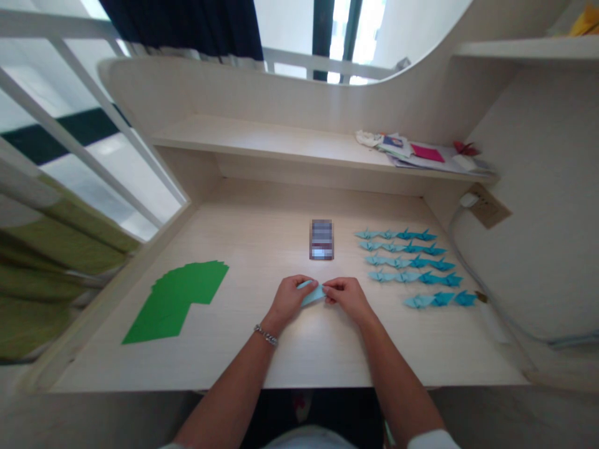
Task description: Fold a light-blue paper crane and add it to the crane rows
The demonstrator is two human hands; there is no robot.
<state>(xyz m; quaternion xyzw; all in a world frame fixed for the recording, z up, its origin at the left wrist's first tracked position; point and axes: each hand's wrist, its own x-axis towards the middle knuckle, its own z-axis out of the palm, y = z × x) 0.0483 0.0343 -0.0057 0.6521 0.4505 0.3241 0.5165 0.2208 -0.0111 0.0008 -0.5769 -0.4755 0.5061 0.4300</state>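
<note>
A small folded piece of light blue paper (312, 295) is held between both hands, just above or on the desk in front of me. My left hand (291, 300) grips its left side, the thumb lying along the top edge. At its right end, my right hand (347, 295) pinches the paper between thumb and fingers. Parts of the paper are hidden under the fingers. Rows of folded blue paper cranes (412, 262), pale to deeper blue, stand on the desk to the right of my hands.
Green paper sheets (182, 293) lie fanned out at the left of the desk (262, 218). Beyond my hands lies a blurred phone-like rectangle (321, 239). A shelf (281, 140) at the back holds papers (395, 146). A cable (472, 271) runs down the right wall from a socket (489, 206).
</note>
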